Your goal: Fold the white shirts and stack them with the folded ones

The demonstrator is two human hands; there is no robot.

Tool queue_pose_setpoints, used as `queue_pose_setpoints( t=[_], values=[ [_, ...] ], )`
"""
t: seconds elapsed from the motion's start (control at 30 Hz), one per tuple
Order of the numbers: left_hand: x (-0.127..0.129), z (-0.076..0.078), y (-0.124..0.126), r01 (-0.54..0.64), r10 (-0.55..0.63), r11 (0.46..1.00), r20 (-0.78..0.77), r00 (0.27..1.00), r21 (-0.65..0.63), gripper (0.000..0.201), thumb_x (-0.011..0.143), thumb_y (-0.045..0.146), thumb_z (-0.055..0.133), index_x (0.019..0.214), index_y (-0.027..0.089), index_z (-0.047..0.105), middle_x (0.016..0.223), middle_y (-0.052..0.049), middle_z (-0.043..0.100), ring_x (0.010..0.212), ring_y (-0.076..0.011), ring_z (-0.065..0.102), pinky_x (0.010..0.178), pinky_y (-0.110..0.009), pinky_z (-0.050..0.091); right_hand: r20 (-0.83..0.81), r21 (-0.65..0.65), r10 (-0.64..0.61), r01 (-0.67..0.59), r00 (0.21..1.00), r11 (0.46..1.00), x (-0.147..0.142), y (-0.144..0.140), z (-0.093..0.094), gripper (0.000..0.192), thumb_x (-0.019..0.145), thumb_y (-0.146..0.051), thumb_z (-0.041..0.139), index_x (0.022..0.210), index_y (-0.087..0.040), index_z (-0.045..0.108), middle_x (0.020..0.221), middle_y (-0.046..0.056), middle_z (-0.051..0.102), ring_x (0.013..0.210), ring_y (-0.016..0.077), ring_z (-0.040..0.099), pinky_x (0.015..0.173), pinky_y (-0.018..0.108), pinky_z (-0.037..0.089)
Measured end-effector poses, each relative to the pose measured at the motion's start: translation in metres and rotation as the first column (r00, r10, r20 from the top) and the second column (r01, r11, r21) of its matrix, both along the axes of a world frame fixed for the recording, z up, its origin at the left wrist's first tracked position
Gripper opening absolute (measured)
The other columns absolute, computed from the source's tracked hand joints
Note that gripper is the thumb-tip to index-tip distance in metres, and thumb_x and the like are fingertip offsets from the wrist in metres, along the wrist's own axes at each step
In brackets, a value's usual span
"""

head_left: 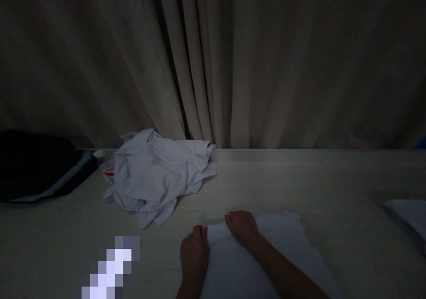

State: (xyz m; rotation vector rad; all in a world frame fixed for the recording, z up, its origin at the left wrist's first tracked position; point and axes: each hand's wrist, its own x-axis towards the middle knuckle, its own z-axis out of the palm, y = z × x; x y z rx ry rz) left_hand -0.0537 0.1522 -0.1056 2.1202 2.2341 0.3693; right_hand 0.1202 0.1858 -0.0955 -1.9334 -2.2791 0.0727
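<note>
Flat white folded cloth [266, 254], laid at the near edge of a pale wooden table [299, 179], is gripped at its far-left corner by the left hand [194, 257] and apparently pressed by the clenched right hand [242, 227].

Dim light falls on a pale wood-grain table [299, 175] across the lower frame, with a beige pleated curtain [213, 59] filling the upper frame.

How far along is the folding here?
Possibly done: a flat white piece at the table's right edge. In hand: both hands, left and right, press on a flat white cloth. Left: a crumpled white pile behind.
</note>
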Motion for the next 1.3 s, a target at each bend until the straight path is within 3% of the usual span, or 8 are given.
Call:
queue_pose_setpoints(
  t=[0.3,0.57,0.77,0.9,1.07,1.13,1.2,1.3],
  values=[
    [0.002,0.006,0.001,0.005,-0.006,0.999,-0.026,1.000,-0.048,0.041,0.093,0.037,0.016,0.092,0.019,0.053,0.078,-0.008,0.069,0.073,-0.0227,0.063,0.068,-0.033,0.037,0.071,-0.031,-0.088,0.090,0.994,0.995,0.075,-0.003,0.005,0.056,0.095,-0.037,0.020,0.082,-0.015,0.070,0.081,0.013,0.071,0.077,0.0225,0.065,0.072,0.034,0.042],
    [0.005,0.009,0.002,0.000,-0.006,0.996,-0.058,0.998,-0.094,0.044,0.092,0.037,0.015,0.095,0.017,0.054,0.080,-0.011,0.070,0.074,-0.0231,0.064,0.068,-0.033,0.038,0.044,-0.048,-0.095,0.097,0.994,0.994,0.094,-0.006,0.006,0.055,0.094,-0.038,0.021,0.084,-0.016,0.070,0.085,0.013,0.071,0.079,0.0212,0.066,0.074,0.033,0.042],
    [0.004,0.002,0.003,0.037,-0.040,0.999,-0.081,0.996,-0.040,0.044,0.093,0.039,0.014,0.093,0.018,0.053,0.077,-0.009,0.068,0.072,-0.0243,0.064,0.067,-0.034,0.039,0.060,-0.060,-0.131,0.135,0.990,0.989,0.134,-0.012,0.007,0.057,0.095,-0.037,0.018,0.084,-0.015,0.070,0.086,0.014,0.071,0.079,0.0208,0.065,0.075,0.033,0.042],
    [0.005,0.001,0.002,0.050,-0.053,0.998,-0.114,0.992,-0.029,0.042,0.093,0.039,0.015,0.093,0.019,0.052,0.076,-0.008,0.068,0.071,-0.0240,0.064,0.066,-0.034,0.038,0.068,-0.069,-0.115,0.120,0.991,0.990,0.140,-0.015,0.000,0.057,0.095,-0.037,0.017,0.087,-0.014,0.069,0.086,0.015,0.070,0.082,0.0225,0.065,0.076,0.035,0.042],
    [0.007,0.013,0.005,0.056,-0.068,0.995,-0.147,0.987,-0.081,0.042,0.093,0.037,0.017,0.094,0.017,0.054,0.074,-0.008,0.068,0.070,-0.0231,0.064,0.065,-0.034,0.039,0.059,-0.069,-0.121,0.125,0.991,0.990,0.142,-0.014,0.000,0.060,0.095,-0.041,0.016,0.086,-0.015,0.069,0.087,0.015,0.070,0.082,0.0226,0.065,0.077,0.036,0.042],
    [0.011,0.022,0.006,0.062,-0.077,0.993,-0.160,0.984,-0.097,0.041,0.092,0.035,0.019,0.098,0.016,0.055,0.080,-0.009,0.068,0.074,-0.0234,0.064,0.067,-0.035,0.041,0.055,-0.061,-0.139,0.143,0.989,0.988,0.148,-0.017,0.003,0.060,0.095,-0.043,0.015,0.086,-0.016,0.068,0.087,0.013,0.070,0.083,0.0220,0.064,0.076,0.035,0.042],
    [0.018,0.028,0.002,0.059,-0.064,0.998,-0.163,0.985,-0.034,0.040,0.092,0.034,0.022,0.108,0.014,0.053,0.098,-0.013,0.067,0.090,-0.0251,0.062,0.076,-0.037,0.043,0.055,-0.053,-0.168,0.171,0.984,0.984,0.156,-0.023,0.004,0.059,0.095,-0.043,0.016,0.086,-0.016,0.068,0.087,0.014,0.070,0.085,0.0223,0.064,0.076,0.035,0.042],
    [0.032,0.021,-0.018,0.148,-0.125,0.980,-0.166,0.978,0.133,0.044,0.090,0.035,0.028,0.123,0.012,0.047,0.127,-0.017,0.055,0.118,-0.0272,0.050,0.094,-0.042,0.041,0.048,-0.044,-0.188,0.190,0.981,0.981,0.166,-0.036,0.004,0.056,0.095,-0.040,0.017,0.089,-0.016,0.068,0.088,0.014,0.070,0.085,0.0216,0.064,0.077,0.034,0.042]
  ],
)
